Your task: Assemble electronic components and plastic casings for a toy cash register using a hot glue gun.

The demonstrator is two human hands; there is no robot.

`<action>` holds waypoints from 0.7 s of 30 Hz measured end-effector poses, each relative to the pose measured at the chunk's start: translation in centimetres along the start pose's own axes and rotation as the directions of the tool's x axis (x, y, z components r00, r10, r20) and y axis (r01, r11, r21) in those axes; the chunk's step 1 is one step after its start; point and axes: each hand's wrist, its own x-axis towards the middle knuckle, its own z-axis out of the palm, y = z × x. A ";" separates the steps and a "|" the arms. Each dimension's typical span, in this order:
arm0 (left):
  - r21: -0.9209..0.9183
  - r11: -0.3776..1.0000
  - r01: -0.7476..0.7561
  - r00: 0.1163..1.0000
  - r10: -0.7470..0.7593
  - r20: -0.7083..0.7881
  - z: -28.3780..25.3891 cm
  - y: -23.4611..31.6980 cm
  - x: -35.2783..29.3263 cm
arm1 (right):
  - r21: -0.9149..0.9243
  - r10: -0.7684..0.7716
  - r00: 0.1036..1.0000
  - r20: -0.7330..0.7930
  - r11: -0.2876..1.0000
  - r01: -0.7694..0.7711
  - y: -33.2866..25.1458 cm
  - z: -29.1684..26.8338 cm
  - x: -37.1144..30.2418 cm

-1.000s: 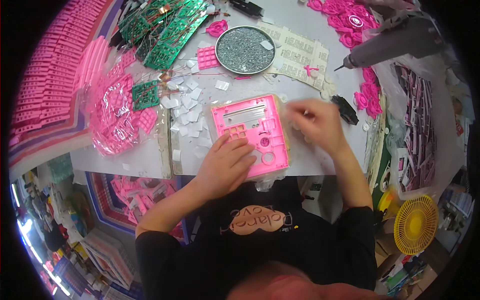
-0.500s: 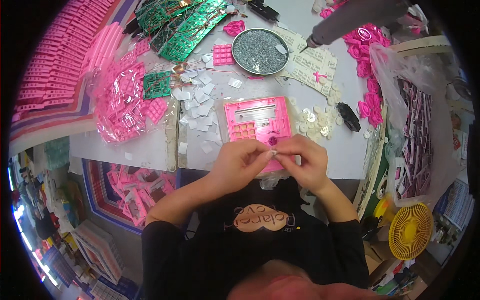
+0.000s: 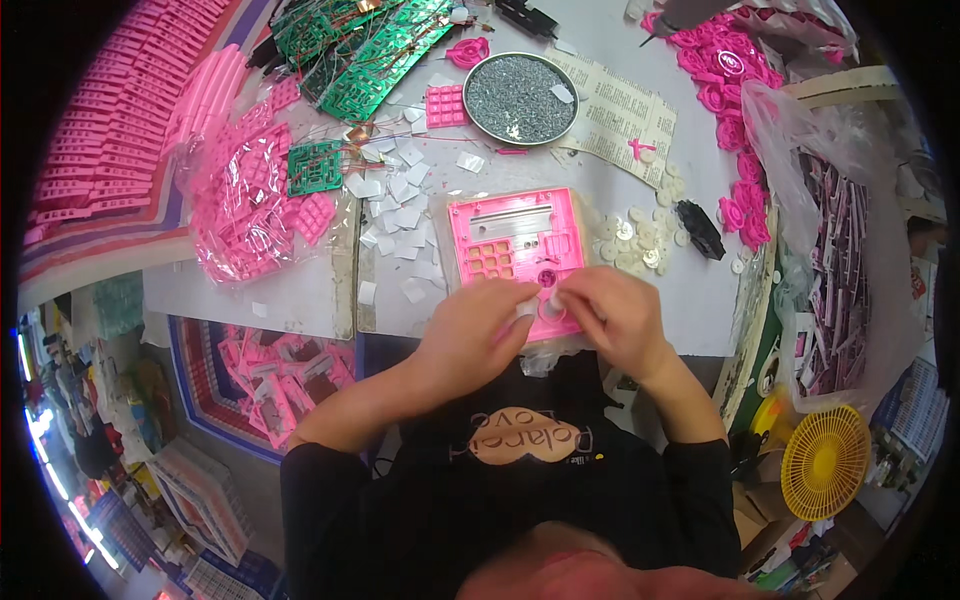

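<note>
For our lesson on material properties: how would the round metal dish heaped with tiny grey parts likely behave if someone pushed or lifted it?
The round metal dish sits flat and low on the table, so it would probably slide rather than tip. Heaped with small grey parts, it is likely heavy for its size. Those loose pieces could easily spill if it tilts.

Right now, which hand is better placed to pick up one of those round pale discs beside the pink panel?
The right hand, probably. The pale discs lie just right of the pink panel, straight ahead of it, while the left hand would have to cross over the panel.
</note>
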 end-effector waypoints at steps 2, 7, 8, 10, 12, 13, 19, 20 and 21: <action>0.447 0.849 -0.282 0.953 0.303 0.027 -0.1 -0.9 0.3 | -0.070 0.003 0.999 -0.036 0.998 -0.005 1.3 0.1 0.0; 0.517 0.812 -0.271 0.962 0.243 0.124 0.6 -1.7 -0.3 | -0.271 -0.071 0.997 0.025 0.960 0.075 1.3 1.9 1.4; 0.515 0.814 -0.267 0.963 0.237 0.125 0.5 -1.6 -0.2 | -0.290 -0.083 0.996 0.033 0.953 0.089 1.6 2.4 1.4; 0.508 0.819 -0.265 0.964 0.244 0.109 0.6 -1.9 -0.3 | -0.326 -0.077 0.996 0.044 0.941 0.087 2.0 3.1 1.3; 0.495 0.829 -0.261 0.964 0.246 0.098 0.6 -2.0 -0.3 | -0.352 -0.059 0.997 0.046 0.933 0.072 2.0 3.4 1.3; 0.486 0.835 -0.257 0.965 0.244 0.092 0.6 -2.1 -0.3 | -0.362 -0.048 0.998 0.043 0.930 0.060 1.8 3.5 1.3; 0.450 0.854 -0.262 0.964 0.251 0.085 0.6 -2.5 -0.4 | -0.430 0.021 1.000 0.000 0.903 -0.019 1.4 4.5 0.5; 0.446 0.855 -0.266 0.963 0.256 0.083 0.5 -2.6 -0.4 | -0.433 0.031 1.000 -0.001 0.901 -0.029 1.3 4.5 0.5; 0.434 0.861 -0.267 0.963 0.253 0.091 0.4 -2.6 -0.4 | -0.432 0.033 0.999 0.000 0.902 -0.030 1.2 4.6 0.5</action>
